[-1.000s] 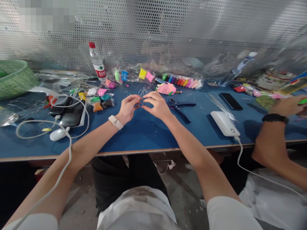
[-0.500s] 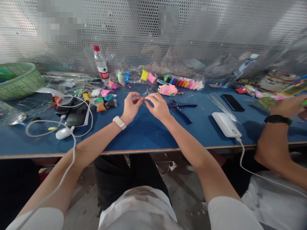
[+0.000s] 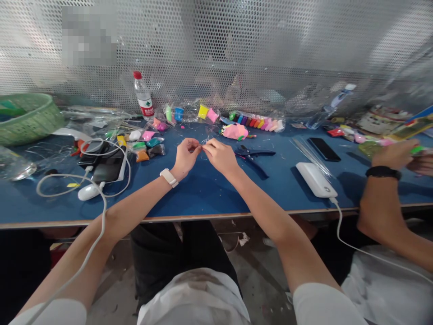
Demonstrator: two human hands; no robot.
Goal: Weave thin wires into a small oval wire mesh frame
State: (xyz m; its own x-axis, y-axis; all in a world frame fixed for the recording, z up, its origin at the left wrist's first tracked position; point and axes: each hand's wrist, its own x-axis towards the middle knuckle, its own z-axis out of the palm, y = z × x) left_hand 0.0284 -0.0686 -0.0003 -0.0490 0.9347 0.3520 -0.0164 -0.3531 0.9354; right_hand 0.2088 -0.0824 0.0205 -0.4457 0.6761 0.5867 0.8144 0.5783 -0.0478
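Over the middle of the blue table, my left hand (image 3: 186,158) and my right hand (image 3: 221,157) meet at the fingertips. Both pinch thin wire (image 3: 208,138), whose fine pale strands stick up just behind the fingers; the gripped part is mostly hidden. A pink clay figure (image 3: 235,132) with green and yellow bits lies beyond my right hand. To the right of that hand rest dark-blue-handled pliers (image 3: 255,155). Small bags of coloured clay, among them an orange one (image 3: 142,155), sit left of my left hand.
A power bank (image 3: 314,179), a phone (image 3: 324,149) and clear sticks (image 3: 309,155) lie on the right. Left are cabled devices (image 3: 108,167) and a green basket (image 3: 30,119). A bottle (image 3: 144,97) stands behind. A co-worker's hand (image 3: 392,153) works at far right.
My fingertips have drawn closer together, and my left fingers have curled in more. The view has shifted slightly. At the far right, the co-worker's hands have come further into view.
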